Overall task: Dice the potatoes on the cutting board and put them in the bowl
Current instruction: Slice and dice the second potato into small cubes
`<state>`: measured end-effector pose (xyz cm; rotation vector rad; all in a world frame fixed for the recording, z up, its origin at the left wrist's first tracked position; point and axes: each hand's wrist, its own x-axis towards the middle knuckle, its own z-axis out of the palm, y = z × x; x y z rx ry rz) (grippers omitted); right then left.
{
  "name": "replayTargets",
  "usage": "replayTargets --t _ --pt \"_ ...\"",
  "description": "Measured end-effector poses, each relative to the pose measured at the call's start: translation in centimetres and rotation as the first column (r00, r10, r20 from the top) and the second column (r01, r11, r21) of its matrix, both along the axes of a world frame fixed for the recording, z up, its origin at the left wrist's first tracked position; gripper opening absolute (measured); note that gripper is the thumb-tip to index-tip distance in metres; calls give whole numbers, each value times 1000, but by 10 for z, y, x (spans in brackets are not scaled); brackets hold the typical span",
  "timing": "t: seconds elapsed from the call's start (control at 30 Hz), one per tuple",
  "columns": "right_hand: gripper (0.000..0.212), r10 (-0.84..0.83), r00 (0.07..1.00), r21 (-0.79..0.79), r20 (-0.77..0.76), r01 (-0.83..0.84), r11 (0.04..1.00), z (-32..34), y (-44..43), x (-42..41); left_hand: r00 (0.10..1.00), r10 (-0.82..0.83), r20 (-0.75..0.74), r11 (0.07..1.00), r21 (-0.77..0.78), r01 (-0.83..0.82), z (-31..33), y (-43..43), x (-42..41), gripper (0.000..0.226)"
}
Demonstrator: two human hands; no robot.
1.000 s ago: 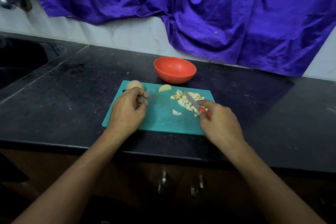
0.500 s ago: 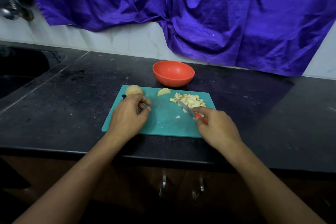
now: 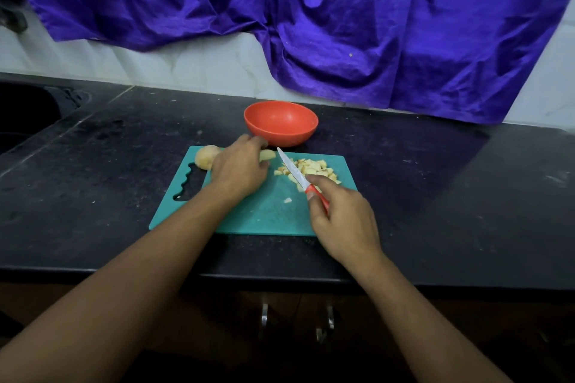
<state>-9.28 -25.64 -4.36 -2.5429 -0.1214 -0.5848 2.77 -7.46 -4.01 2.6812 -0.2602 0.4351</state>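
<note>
A teal cutting board (image 3: pixel 264 214) lies on the black counter. A heap of diced potato (image 3: pixel 314 169) sits at its far right, with one stray piece (image 3: pixel 287 200) nearer me. A whole peeled potato (image 3: pixel 205 157) rests at the board's far left corner. My left hand (image 3: pixel 239 166) reaches over the far edge, its fingers on a potato wedge (image 3: pixel 268 155). My right hand (image 3: pixel 342 221) grips a red-handled knife (image 3: pixel 295 172), blade pointing toward the wedge. An empty red bowl (image 3: pixel 281 123) stands just behind the board.
A dark sink (image 3: pixel 21 121) is set into the counter at the far left. A purple cloth (image 3: pixel 311 15) hangs over the white tiled wall behind. Cabinet handles (image 3: pixel 264 314) show below the counter's front edge.
My left hand has moved from beside the whole potato forward and right to the wedge. The knife has lifted off the diced heap and swung left toward the wedge.
</note>
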Motion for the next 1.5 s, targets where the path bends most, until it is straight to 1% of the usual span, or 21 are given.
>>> replayTargets --t 0.07,0.13,0.23,0.3,0.43,0.53,0.6,0.7,0.87,0.93,1.1,1.33,1.5 --pt "34 1 1000 2 6 -1 1000 -1 0 0 1000 -6 12 1000 12 6 -3 0 0 29" --pt "33 -4 1000 -1 4 4 1000 -1 0 1 999 -30 23 999 -9 30 -3 2 -5 20" --pt "32 -3 1000 -3 -5 3 1000 -1 0 1 994 -101 -32 992 -85 98 0 13 -23 12" --pt "32 -1 1000 -2 -7 1 1000 0 0 0 988 -140 -58 980 -148 131 1 23 -42 12" --pt "35 -3 1000 -24 -10 3 1000 -1 0 0 989 -148 -21 965 -223 140 -4 41 -76 13" --pt "35 1 1000 -29 -18 -1 1000 -1 1 0 990 -143 4 961 -237 140 -6 47 -87 13" --pt "32 7 1000 14 -29 -6 1000 1 2 -1 991 -135 9 962 -238 133 -7 47 -87 13" --pt "29 38 995 87 -92 -30 996 3 6 -5 992 -123 4 965 -235 121 -8 47 -86 14" --pt "35 148 967 91 -207 -131 987 11 20 -12 993 -116 14 962 -246 116 -10 47 -86 11" --pt "38 153 958 50 -242 -145 988 17 24 -15 994 -107 19 960 -260 108 -11 49 -86 10" --pt "40 97 948 -132 -304 -142 981 38 35 -17 996 -84 -15 949 -306 76 -11 48 -85 9" --pt "43 68 923 -244 -378 -170 955 55 49 -8 998 -63 -25 942 -332 51 -12 49 -84 9" --pt "35 39 921 -332 -388 -179 926 65 61 -1 998 -63 -20 939 -339 53 -13 48 -82 10"
